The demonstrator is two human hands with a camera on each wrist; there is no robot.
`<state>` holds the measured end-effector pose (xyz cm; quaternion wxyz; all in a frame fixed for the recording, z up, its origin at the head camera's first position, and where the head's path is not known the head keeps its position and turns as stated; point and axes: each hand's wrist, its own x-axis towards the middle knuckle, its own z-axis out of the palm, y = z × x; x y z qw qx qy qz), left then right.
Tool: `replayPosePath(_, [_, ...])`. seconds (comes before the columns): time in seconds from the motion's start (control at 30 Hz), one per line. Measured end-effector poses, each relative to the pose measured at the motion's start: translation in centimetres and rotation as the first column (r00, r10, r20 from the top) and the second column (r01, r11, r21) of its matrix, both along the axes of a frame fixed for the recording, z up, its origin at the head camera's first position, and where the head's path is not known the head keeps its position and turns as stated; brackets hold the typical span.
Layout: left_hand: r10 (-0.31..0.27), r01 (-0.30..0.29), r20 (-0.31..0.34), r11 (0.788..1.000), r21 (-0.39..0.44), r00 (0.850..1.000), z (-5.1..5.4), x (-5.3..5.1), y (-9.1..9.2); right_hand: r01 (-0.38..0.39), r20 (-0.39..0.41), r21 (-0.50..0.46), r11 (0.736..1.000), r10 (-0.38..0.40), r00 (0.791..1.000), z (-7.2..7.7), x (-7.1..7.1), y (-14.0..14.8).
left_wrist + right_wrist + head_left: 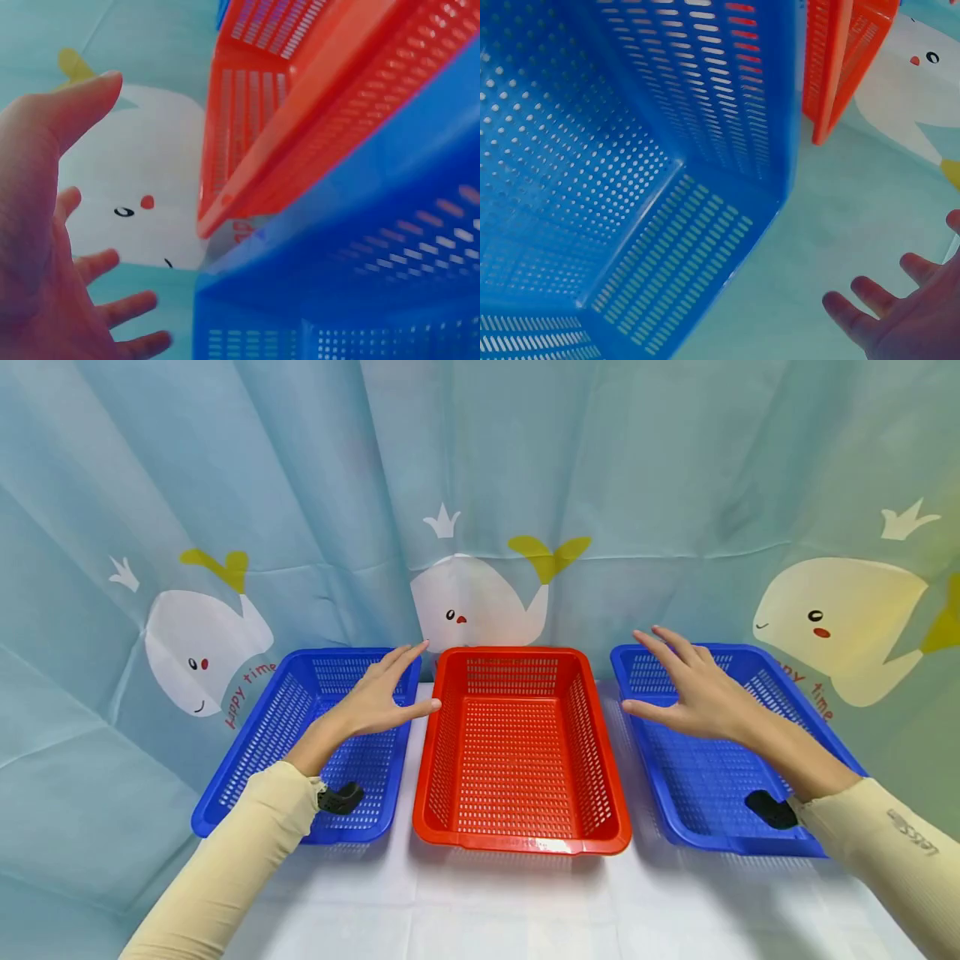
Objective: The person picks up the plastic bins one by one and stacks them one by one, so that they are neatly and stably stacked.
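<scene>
My left hand [367, 700] hovers over the left blue basket [303, 835], thumb and fingers spread and holding nothing. Its thumb points toward the rim of the red basket [517, 842] in the middle. Above the right blue basket [738, 843] is my right hand [701, 693], also empty, with fingers apart and the thumb pointing left. No objects show inside the three baskets in the head view. In the left wrist view the left hand [52, 247] has its fingers stretched; part of the right hand [915, 315] shows at the right wrist view's corner.
A white tabletop [480, 910] lies under the baskets, which stand side by side with narrow gaps. Behind them hangs a light blue curtain [495, 460] printed with whales. Black wrist cameras [341, 798] sit under both cream sleeves [232, 860].
</scene>
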<state>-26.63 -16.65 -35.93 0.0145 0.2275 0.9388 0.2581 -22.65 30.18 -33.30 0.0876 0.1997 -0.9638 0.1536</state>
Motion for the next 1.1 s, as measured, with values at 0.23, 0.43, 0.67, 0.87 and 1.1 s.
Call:
replayPosePath(0.23, [-0.078, 0.067, 0.081, 0.989, 0.131, 0.994, -0.1, 0.0, 0.6, -0.067, 0.016, -0.083, 0.994, 0.068, 0.998, 0.1, -0.3, -0.6])
replayPosePath(0.43, [-0.092, 0.065, 0.135, 0.980, 0.190, 0.987, -0.2, 0.1, 1.0, -0.101, 0.039, -0.151, 0.983, 0.108, 0.993, -0.1, -0.5, -1.4])
replayPosePath(0.67, [-0.102, 0.029, 0.267, 0.965, 0.262, 0.958, -0.5, 0.0, 1.4, -0.138, 0.150, -0.230, 0.963, 0.175, 0.973, -0.4, -0.6, -2.4])
replayPosePath(0.87, [-0.121, -0.009, 0.376, 0.945, 0.327, 0.919, -0.4, 0.2, 1.7, -0.123, 0.254, -0.296, 0.947, 0.203, 0.946, -0.9, -0.6, -3.0])
replayPosePath(1.1, [-0.168, -0.052, 0.475, 0.907, 0.417, 0.864, -0.7, 0.0, 2.2, -0.069, 0.359, -0.353, 0.933, 0.203, 0.911, -1.1, -0.6, -3.2])
